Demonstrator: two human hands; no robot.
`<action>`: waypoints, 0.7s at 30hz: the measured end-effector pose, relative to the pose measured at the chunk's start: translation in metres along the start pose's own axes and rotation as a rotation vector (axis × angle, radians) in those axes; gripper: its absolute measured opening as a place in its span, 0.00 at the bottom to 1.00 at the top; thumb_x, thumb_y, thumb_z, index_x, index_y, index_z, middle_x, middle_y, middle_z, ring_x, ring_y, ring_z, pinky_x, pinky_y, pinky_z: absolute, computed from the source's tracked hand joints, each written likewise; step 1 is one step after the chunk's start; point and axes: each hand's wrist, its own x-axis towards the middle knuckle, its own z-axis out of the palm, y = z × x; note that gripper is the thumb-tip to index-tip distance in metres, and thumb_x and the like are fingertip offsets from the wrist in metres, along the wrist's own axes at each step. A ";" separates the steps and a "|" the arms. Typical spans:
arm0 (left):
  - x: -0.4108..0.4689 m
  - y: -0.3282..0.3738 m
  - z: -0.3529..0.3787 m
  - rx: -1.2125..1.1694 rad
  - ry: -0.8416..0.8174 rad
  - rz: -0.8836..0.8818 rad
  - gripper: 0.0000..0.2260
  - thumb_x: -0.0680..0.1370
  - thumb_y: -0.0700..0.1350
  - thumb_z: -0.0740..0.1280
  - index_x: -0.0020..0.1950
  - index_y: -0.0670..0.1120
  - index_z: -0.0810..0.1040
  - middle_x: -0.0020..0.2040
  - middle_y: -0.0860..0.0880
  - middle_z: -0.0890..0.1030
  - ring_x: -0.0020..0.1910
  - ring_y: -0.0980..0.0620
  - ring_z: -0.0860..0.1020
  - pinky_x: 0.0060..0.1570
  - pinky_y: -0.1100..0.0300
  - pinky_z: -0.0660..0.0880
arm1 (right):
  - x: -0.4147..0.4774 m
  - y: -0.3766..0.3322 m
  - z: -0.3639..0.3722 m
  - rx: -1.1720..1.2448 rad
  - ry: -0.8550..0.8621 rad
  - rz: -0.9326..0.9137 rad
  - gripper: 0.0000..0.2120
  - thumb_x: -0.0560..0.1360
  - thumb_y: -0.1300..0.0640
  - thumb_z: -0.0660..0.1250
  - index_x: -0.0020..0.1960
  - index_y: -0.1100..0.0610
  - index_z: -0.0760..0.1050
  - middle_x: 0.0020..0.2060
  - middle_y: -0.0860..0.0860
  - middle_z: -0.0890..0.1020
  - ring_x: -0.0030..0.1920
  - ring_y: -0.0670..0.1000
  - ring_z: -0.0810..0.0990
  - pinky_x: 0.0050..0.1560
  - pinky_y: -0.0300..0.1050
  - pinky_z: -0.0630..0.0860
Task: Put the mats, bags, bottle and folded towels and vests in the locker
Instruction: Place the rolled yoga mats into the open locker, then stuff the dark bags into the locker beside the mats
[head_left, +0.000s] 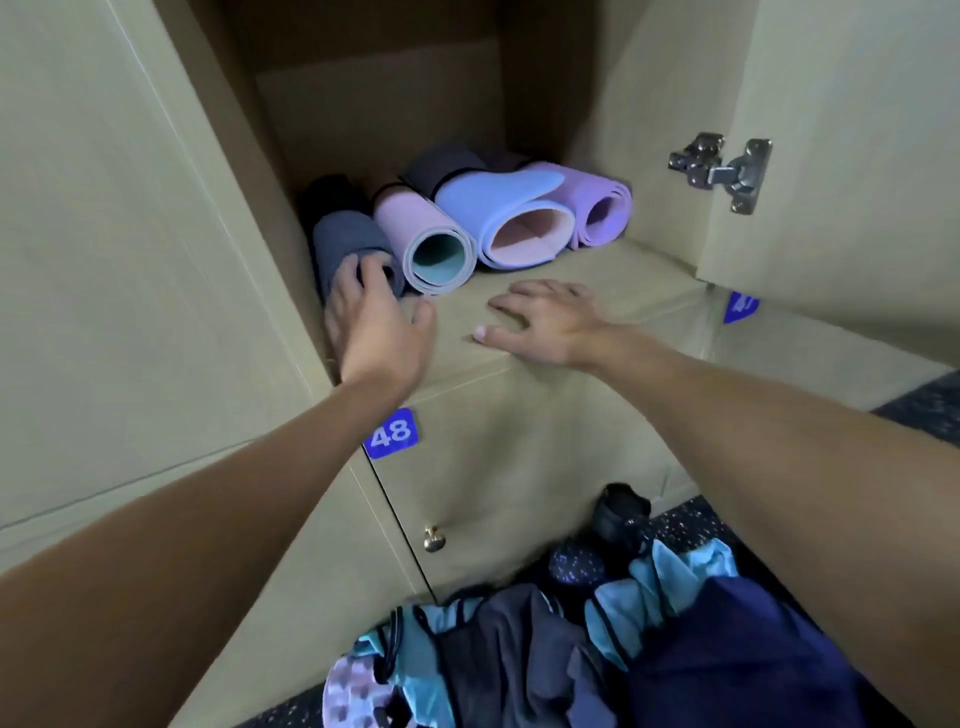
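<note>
Mats (498, 218) in locker (623, 270). L hand (369, 322) open, pressing grey mat (348, 244) end; R hand (545, 322) flat, empty on shelf. Bags/clothes pile (519, 649) near on floor, not yet in

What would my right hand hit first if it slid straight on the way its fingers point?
Probably the open end of the pink rolled mat, just ahead of the right hand on the locker shelf. The thumb of the left hand sits close beside that line, and depth is unclear.
</note>
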 end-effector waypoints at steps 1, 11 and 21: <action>-0.008 0.003 -0.006 -0.058 -0.049 0.035 0.20 0.76 0.45 0.69 0.66 0.42 0.72 0.69 0.40 0.70 0.69 0.40 0.68 0.68 0.52 0.61 | -0.006 0.000 0.003 -0.026 0.014 0.006 0.31 0.76 0.29 0.51 0.74 0.40 0.63 0.77 0.46 0.61 0.77 0.49 0.57 0.74 0.52 0.51; -0.123 0.047 -0.002 -0.356 -0.541 0.391 0.10 0.74 0.51 0.64 0.50 0.48 0.79 0.51 0.49 0.80 0.55 0.44 0.77 0.59 0.48 0.72 | -0.170 0.031 0.043 0.264 -0.022 0.243 0.28 0.81 0.46 0.61 0.78 0.52 0.59 0.75 0.57 0.64 0.74 0.57 0.64 0.72 0.49 0.62; -0.283 0.086 0.066 -0.453 -1.067 0.421 0.12 0.75 0.51 0.73 0.54 0.49 0.79 0.54 0.51 0.80 0.56 0.48 0.78 0.59 0.52 0.73 | -0.411 0.065 0.094 0.387 0.003 0.906 0.22 0.79 0.49 0.65 0.69 0.58 0.71 0.60 0.56 0.80 0.60 0.56 0.78 0.60 0.44 0.71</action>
